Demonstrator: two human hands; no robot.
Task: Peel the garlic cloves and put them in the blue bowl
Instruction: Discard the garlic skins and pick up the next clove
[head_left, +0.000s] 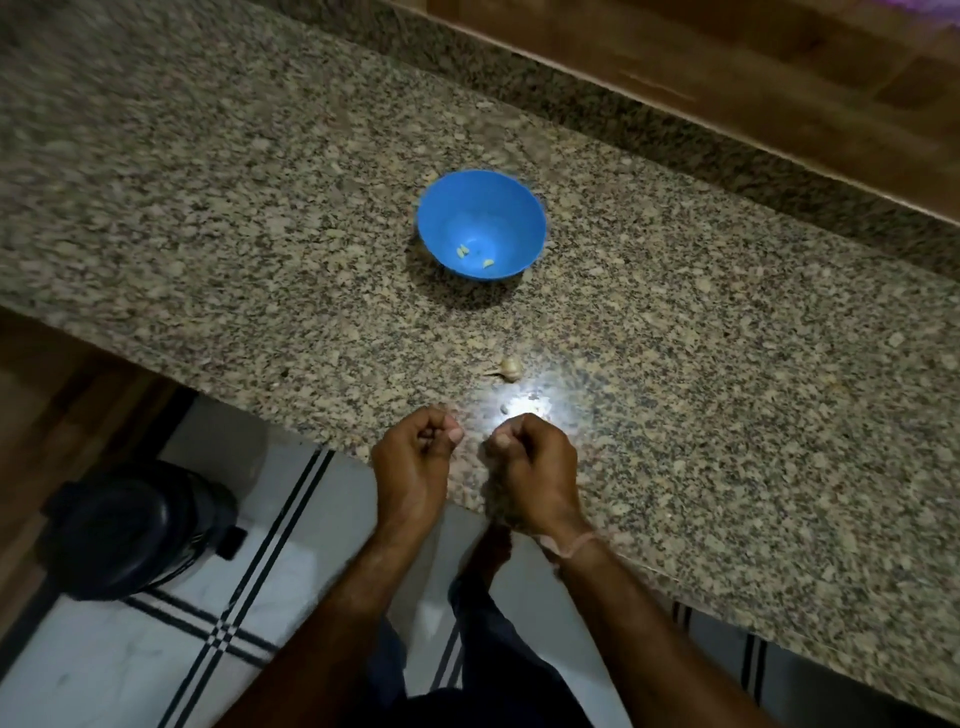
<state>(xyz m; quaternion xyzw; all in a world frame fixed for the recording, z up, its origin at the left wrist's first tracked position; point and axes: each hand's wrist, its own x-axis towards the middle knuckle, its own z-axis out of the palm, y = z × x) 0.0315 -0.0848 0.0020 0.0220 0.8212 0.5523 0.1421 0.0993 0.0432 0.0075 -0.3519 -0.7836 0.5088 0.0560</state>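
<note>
Head view, item by item:

- Tabletop (208, 208): speckled granite, running diagonally, with a brown wooden surface (753, 67) behind its far edge. A bright glare spot sits just ahead of your hands.
- Blue bowl (447, 218): upright near the middle of the tabletop, well apart from your hands.
- Garlic cloves (462, 251): a few pale pieces in the bottom of the bowl.
- Unpeeled garlic piece (510, 368): on the tabletop between the bowl and your hands, with a thin stalk pointing left.
- Small pale scrap (504, 409): in the glare, just beyond your right hand.
- Left hand (413, 457): at the near edge, grip clenched, thumb against forefinger. You cannot tell whether it holds anything.
- Right hand (535, 462): just beside it but apart, grip likewise clenched, contents hidden. A thread band (571, 545) circles the wrist.
- Floor (156, 649): white tile with dark stripes, with a black container (135, 525) at left.
</note>
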